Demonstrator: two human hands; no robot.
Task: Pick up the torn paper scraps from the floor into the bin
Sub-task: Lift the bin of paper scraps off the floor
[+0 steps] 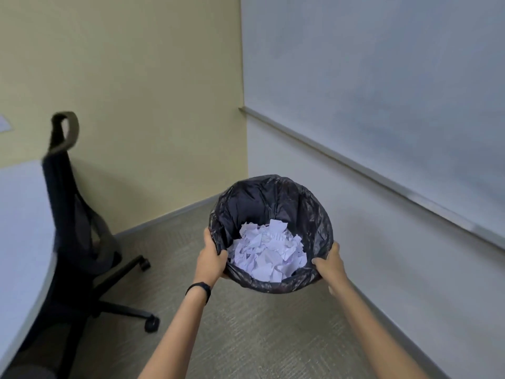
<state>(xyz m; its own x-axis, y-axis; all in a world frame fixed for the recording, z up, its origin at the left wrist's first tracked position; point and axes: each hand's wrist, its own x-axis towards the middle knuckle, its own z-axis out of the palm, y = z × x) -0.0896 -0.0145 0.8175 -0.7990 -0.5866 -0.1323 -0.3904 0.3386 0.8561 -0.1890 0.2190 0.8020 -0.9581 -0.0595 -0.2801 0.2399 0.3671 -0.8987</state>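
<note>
A round bin [262, 198] lined with a black plastic bag is held up in front of me, near the room's corner. A heap of white torn paper scraps [269, 250] lies in its bottom. My left hand [211, 258] grips the bin's left rim, thumb inside the liner. On the opposite side, my right hand [329, 262] clasps the right rim. A dark band sits on my left wrist. No scraps show on the visible carpet.
A black office chair [79, 228] on castors stands at the left, beside a pale table [21, 228]. A yellow wall meets a white wall in the corner; a whiteboard [382, 77] with a tray ledge hangs on the right wall. Grey carpet [259, 337] lies below.
</note>
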